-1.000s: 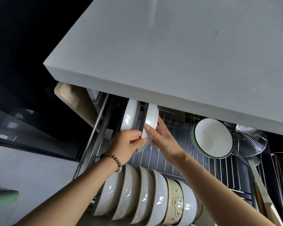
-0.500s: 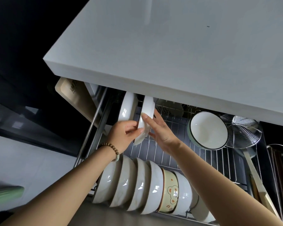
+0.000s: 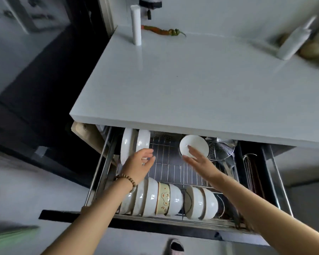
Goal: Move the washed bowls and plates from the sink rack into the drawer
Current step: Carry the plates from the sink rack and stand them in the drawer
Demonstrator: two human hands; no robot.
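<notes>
I read no text on my feed. The pale wooden cutting board bears a small dark stamp near its top edge, too blurred to make out.

White plates and glossy white bowls; one cream bowl with an orange cartoon drawing. Pale grey countertop, red-and-green chilli, brown beaded bracelet.
</notes>
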